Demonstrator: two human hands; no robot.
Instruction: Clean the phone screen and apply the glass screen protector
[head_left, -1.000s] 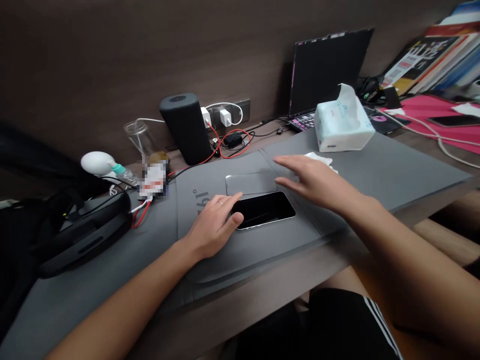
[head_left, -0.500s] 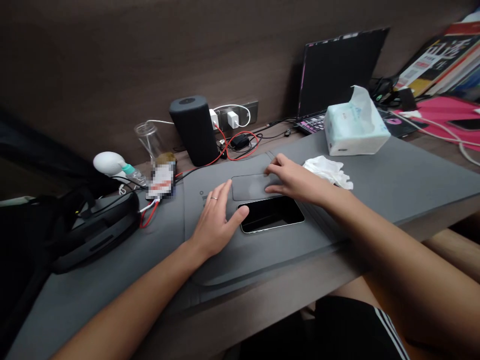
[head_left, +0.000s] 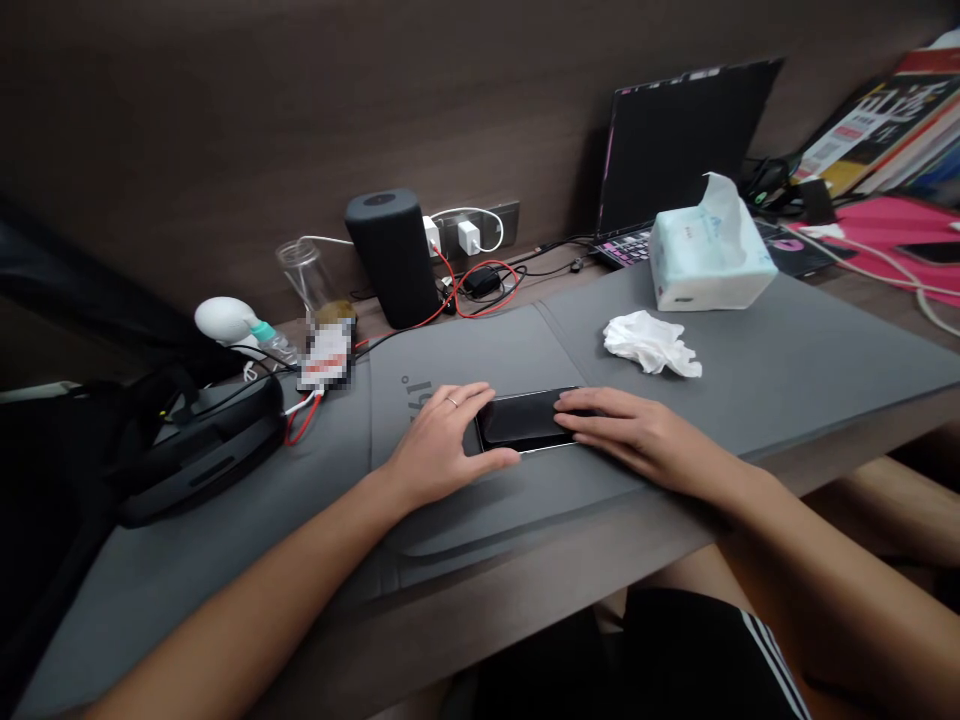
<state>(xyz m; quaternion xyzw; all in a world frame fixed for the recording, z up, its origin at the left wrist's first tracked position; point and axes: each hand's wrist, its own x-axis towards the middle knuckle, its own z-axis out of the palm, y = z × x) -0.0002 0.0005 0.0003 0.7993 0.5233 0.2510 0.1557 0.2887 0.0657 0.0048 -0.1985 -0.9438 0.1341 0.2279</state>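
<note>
A black-screened smartphone (head_left: 537,447) lies flat on the grey desk mat. Over it is the glass screen protector (head_left: 521,416), a clear sheet with a dark border, slightly offset from the phone's outline. My left hand (head_left: 446,440) wraps the left end, its thumb along the phone's near edge and its fingers at the far edge. My right hand (head_left: 630,430) holds the protector's right end, fingers together and reaching over the glass. Whether the protector touches the screen, I cannot tell.
The desk mat (head_left: 480,345) spreads under everything. Behind the phone lies a crumpled tissue (head_left: 651,343), with a tissue pack (head_left: 709,260) beyond. A dark speaker (head_left: 394,258), cables, a glass bottle (head_left: 306,275) and a laptop (head_left: 682,150) stand along the wall. A black headset-like device (head_left: 202,450) sits left.
The screen protector was lifted from the mat behind the phone and brought over the phone. My right hand moved nearer with it, and my left hand closed around the phone's left end.
</note>
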